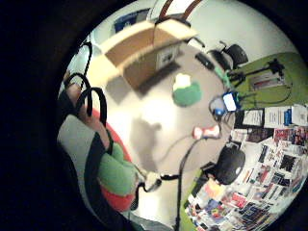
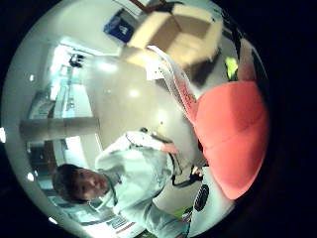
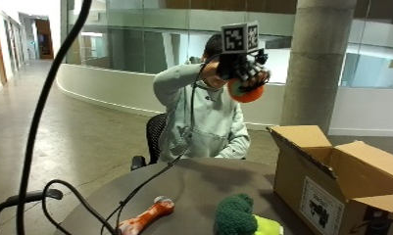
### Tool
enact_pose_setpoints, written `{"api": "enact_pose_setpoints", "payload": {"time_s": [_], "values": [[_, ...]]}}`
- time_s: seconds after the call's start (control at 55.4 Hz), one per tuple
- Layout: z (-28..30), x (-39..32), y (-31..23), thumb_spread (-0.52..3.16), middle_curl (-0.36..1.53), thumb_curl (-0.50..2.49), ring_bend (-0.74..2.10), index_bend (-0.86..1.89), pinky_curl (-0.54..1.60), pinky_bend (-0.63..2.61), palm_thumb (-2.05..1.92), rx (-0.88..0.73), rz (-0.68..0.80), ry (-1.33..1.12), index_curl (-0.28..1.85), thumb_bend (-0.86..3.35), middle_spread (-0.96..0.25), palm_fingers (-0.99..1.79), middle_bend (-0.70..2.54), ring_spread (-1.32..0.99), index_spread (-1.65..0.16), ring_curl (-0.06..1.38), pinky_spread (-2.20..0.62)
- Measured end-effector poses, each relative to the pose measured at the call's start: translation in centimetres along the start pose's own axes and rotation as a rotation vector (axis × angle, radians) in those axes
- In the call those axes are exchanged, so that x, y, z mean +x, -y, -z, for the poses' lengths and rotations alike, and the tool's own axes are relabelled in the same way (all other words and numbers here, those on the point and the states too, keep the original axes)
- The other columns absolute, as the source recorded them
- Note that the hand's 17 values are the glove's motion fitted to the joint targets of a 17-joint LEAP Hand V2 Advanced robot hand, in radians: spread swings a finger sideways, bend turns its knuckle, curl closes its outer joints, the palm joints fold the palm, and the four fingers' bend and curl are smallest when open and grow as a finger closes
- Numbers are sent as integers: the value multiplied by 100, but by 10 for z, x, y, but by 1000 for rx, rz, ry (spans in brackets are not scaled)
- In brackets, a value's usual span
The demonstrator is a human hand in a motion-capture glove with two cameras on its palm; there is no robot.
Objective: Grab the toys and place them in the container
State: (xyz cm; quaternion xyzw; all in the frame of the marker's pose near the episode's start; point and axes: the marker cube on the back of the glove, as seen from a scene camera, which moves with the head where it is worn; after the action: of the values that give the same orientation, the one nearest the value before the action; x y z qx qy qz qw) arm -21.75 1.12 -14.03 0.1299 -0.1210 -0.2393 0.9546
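In the outside view a person seated behind the round dark table [image 3: 196, 181] holds the gloved right hand [image 3: 245, 66] up at head height. Its fingers curl around a round orange and green plush toy [image 3: 247, 92], well above the table. Both palm views show that toy close up, green and red [image 1: 118, 178] and orange [image 2: 233, 134]. On the table lie an orange bone-shaped toy [image 3: 147, 218] [image 1: 206, 131] and a green plush toy [image 3: 238, 215] [image 1: 186, 91]. An open cardboard box [image 3: 326, 181] [image 1: 139, 48] [image 2: 178, 34] stands at the table's right side, flaps up.
Black cables [image 3: 150, 186] trail across the table from the raised hand. A black stand pole [image 3: 46, 103] rises at the near left. A black round object [image 1: 230, 163] and a lit small screen [image 1: 230, 101] sit beside the table. A concrete pillar [image 3: 320, 58] stands behind the box.
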Motion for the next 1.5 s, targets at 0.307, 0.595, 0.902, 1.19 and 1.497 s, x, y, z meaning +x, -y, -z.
{"api": "enact_pose_setpoints", "payload": {"time_s": [0.307,0.595,0.902,1.19,1.497], "values": [[36,-35,131,36,75,92,124,50,52,113,67,356,-52,163,79,24,-28,47,91,-41,-42,67,-29],[31,0,125,97,42,59,19,9,40,90,12,306,-102,194,46,-5,0,-43,11,-8,-27,34,1],[38,84,47,117,32,42,14,13,34,75,-1,270,-269,30,36,-4,1,-23,13,-3,-26,26,5],[-22,175,20,130,29,32,16,13,34,73,-4,134,-353,-42,32,-3,0,-17,14,-2,-27,23,5],[-185,228,67,140,26,29,16,12,36,77,2,-130,-453,-21,29,0,0,-22,11,-2,-26,22,5]]}}
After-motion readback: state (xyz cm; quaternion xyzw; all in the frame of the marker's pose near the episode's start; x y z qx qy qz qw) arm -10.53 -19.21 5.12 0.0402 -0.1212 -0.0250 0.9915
